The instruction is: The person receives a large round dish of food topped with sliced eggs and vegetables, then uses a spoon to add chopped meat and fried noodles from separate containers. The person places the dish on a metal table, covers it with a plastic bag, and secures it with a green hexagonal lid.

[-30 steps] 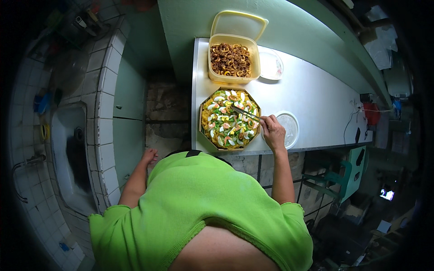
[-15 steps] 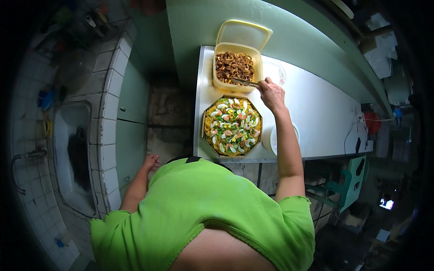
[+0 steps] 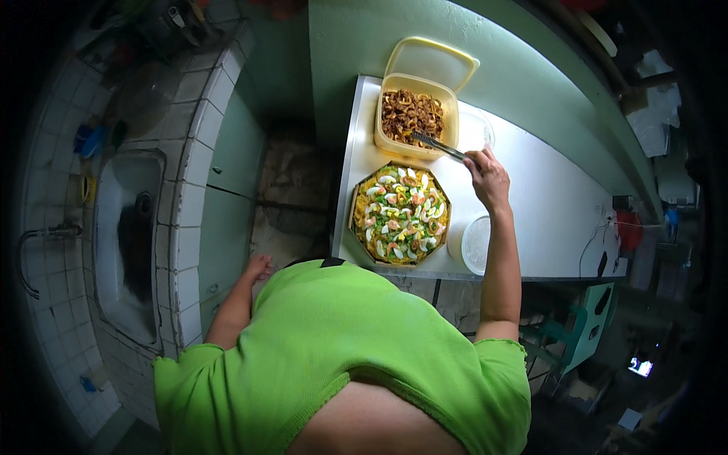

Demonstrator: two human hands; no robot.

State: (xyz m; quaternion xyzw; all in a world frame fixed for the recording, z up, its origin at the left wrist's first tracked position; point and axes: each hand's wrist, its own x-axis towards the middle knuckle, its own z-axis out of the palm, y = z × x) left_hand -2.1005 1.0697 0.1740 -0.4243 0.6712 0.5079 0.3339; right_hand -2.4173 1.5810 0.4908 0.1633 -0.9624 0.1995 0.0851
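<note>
My right hand (image 3: 491, 178) grips a pair of metal tongs (image 3: 446, 148) by the handle end. The tong tips reach over the near rim into a yellow plastic container (image 3: 413, 152), among brown cooked rings (image 3: 409, 115) that look like squid. Just nearer stands an octagonal tray (image 3: 353, 205) of yellow noodles, topped with egg wedges (image 3: 388, 179), shrimp, chopped greens and some rings. Down at my left side, away from the table, my left hand (image 3: 260, 265) hangs with its fingers curled and nothing visible in them.
The container's lid (image 3: 432, 61) leans open against the green wall. A round white tub (image 3: 475, 244) stands beside my right forearm, and a clear round lid (image 3: 475, 130) lies behind it on the white table (image 3: 546, 182). Left are a tiled counter (image 3: 189, 205) and sink (image 3: 125, 296).
My right hand has drawn back a little to the right and nearer, showing more of the tongs. Their tips remain at the rings. The whole view has shifted slightly.
</note>
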